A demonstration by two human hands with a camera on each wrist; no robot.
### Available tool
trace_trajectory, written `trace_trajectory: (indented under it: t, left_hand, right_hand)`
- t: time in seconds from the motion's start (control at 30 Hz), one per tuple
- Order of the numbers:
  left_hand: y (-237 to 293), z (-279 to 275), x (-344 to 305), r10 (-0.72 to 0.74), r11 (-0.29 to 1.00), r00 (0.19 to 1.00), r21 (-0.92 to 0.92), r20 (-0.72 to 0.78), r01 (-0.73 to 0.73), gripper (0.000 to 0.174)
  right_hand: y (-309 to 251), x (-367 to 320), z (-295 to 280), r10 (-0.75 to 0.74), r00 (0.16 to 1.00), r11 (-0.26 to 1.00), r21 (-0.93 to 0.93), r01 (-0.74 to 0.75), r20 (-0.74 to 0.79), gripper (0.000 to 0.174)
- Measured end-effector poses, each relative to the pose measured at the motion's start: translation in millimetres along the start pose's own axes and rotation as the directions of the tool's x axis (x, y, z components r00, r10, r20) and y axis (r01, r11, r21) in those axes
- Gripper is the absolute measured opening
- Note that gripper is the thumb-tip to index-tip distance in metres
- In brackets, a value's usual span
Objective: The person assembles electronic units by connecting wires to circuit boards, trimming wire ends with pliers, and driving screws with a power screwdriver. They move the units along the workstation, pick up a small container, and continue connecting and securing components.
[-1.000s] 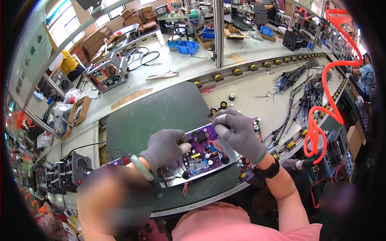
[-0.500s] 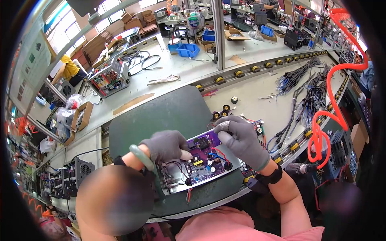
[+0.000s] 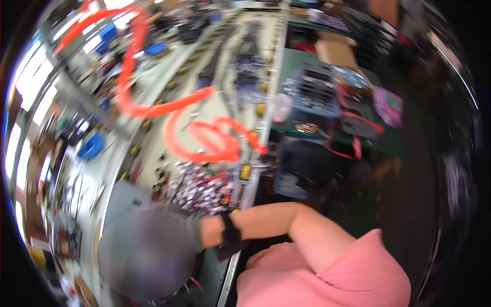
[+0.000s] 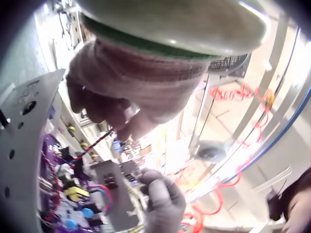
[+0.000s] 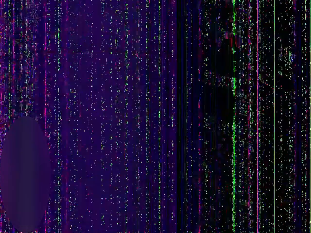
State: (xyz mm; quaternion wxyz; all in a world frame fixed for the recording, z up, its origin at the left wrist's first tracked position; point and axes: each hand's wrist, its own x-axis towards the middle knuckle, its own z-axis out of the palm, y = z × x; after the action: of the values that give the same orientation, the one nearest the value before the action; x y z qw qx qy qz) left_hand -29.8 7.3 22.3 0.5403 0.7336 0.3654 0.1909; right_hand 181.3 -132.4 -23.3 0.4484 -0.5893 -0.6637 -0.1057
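Left hand (image 4: 136, 92) pinches a red-and-blue wire (image 4: 94, 146)
A circuit board (image 4: 65, 201) sits near that hand; whether the right hand (image 4: 164, 201), fingers bent, holds anything, I cannot tell.

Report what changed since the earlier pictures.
The head view has swung right: the orange hose now shows left of centre, and the circuit board no longer shows there. In the left wrist view, the left hand pinches a twisted wire; whether that's new is unclear. The black wristband stays on.

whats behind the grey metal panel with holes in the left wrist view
Past the panel, a purple circuit board shows, bearing a yellow component and blue round parts; whatever the panel covers cannot be seen.
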Motion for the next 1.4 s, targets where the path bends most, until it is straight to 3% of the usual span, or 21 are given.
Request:
trace_trajectory:
  t: [0.03,0.1,0.17,0.27,0.33,0.37,0.43,0.5,0.53,0.57,0.6,0.63,0.7,0.77,0.8,0.83,0.87,0.97,1.13,1.2,1.4]
  left_hand:
    - [22.2,-3.3,-29.3,-0.098,0.984,0.989,0.158,0.114,0.08,0.037]
    - [53.4,25.7,-57.1,0.03,0.942,0.984,0.324,0.174,-0.086,0.033]
    - [37.6,23.8,-65.0,0.111,0.91,0.977,0.378,0.183,-0.174,0.026]
    - [-0.2,6.6,-62.8,0.306,0.812,0.945,0.486,0.117,-0.323,0.024]
    - [6.5,15.3,-66.7,0.55,0.427,0.826,0.807,0.125,-0.407,0.023]
    - [7.9,16.3,-65.7,0.549,0.424,0.827,0.81,0.127,-0.405,0.023]
    - [3.5,16.7,-64.6,0.692,0.059,0.685,0.928,0.227,-0.368,0.027]
    - [-26.0,7.0,-40.4,0.825,0.061,0.537,0.919,0.174,-0.39,0.029]
    - [-35.8,-3.3,-46.7,0.808,-0.009,0.536,0.915,0.244,-0.402,0.033]
    - [-20.3,4.7,-51.9,0.779,-0.075,0.549,0.914,0.303,-0.398,0.038]
    - [-12.6,8.0,-59.4,0.769,0.043,0.599,0.917,0.224,-0.397,0.042]
    - [-8.5,11.6,-63.9,0.762,0.165,0.634,0.906,0.135,-0.391,0.046]
    - [-13.1,7.9,-60.8,0.677,0.474,0.724,0.831,-0.133,-0.291,0.051]
    - [-22.8,-5.9,-57.8,0.367,0.698,0.901,0.708,-0.232,-0.103,0.055]
    - [-33.2,-15.6,-54.3,0.365,0.709,0.888,0.702,-0.281,-0.069,0.055]
    - [-42.1,-17.8,-49.1,0.106,0.85,0.98,0.527,-0.168,-0.001,0.052]
    - [-47.2,-20.6,-46.0,-0.121,0.936,0.992,0.335,0.024,0.106,0.049]
    - [-51.2,-15.4,-51.4,-0.206,0.953,0.978,0.227,0.006,0.2,0.05]
    - [-62.2,-16.5,-48.1,-0.165,0.952,0.986,0.263,0.006,0.158,0.048]
    - [-61.9,-17.9,-47.0,-0.171,0.927,0.984,0.346,0.043,0.146,0.068]
    - [-75.1,-17.4,-47.4,-0.08,0.931,0.996,0.36,0.036,0.062,0.075]
  right_hand:
    - [-12.7,-4.3,20.4,0.037,0.999,0.999,0.013,-0.037,0.021,0.013]
    - [-34.0,-10.6,52.9,0.198,0.98,0.949,0.25,-0.191,-0.004,0.016]
    - [-49.2,-11.5,79.6,0.286,0.868,0.873,0.262,-0.411,0.407,0.02]
    - [-60.4,-3.8,103.3,0.208,0.902,0.878,0.334,-0.342,0.377,0.023]
    - [-63.9,1.0,95.2,0.197,0.918,0.906,0.294,-0.305,0.345,0.024]
    - [-66.2,3.1,92.8,0.184,0.931,0.931,0.248,-0.268,0.315,0.025]
    - [-67.6,3.7,90.0,0.185,0.952,0.943,0.229,-0.241,0.243,0.021]
    - [-71.8,12.0,63.4,0.188,0.909,0.961,0.121,-0.249,0.373,0.015]
    - [-69.2,5.8,81.8,0.155,0.971,0.978,0.108,-0.176,0.185,0.012]
    - [-67.4,10.4,62.1,0.112,0.936,0.983,0.099,-0.153,0.332,0.011]
    - [-62.8,14.7,68.7,0.158,0.883,0.98,0.036,-0.194,0.442,0.021]
    - [-50.0,11.2,67.0,0.069,0.93,0.989,0.095,-0.11,0.361,0.018]
    - [-24.9,18.4,75.3,0.098,0.964,0.986,0.111,-0.129,0.248,0.012]
    - [-18.0,28.2,79.3,0.131,0.924,0.991,-0.016,-0.135,0.359,0.012]
    - [-20.2,27.9,88.4,0.067,0.932,0.998,-0.003,-0.07,0.357,0.011]
    - [-20.1,23.5,94.5,0.011,0.937,1.0,0.007,-0.014,0.348,0.012]
    - [-21.8,26.0,99.6,-0.001,0.94,1.0,-0.004,0.002,0.342,0.011]
    - [-29.0,37.0,99.2,0.055,0.918,0.994,-0.105,-0.014,0.393,0.009]
    - [-29.8,27.0,117.6,-0.131,0.925,0.979,-0.101,0.177,0.356,0.005]
    - [-29.3,28.2,114.1,-0.135,0.924,0.982,-0.078,0.174,0.357,0.005]
    - [-28.9,26.4,116.0,-0.144,0.921,0.983,-0.052,0.174,0.361,0.006]
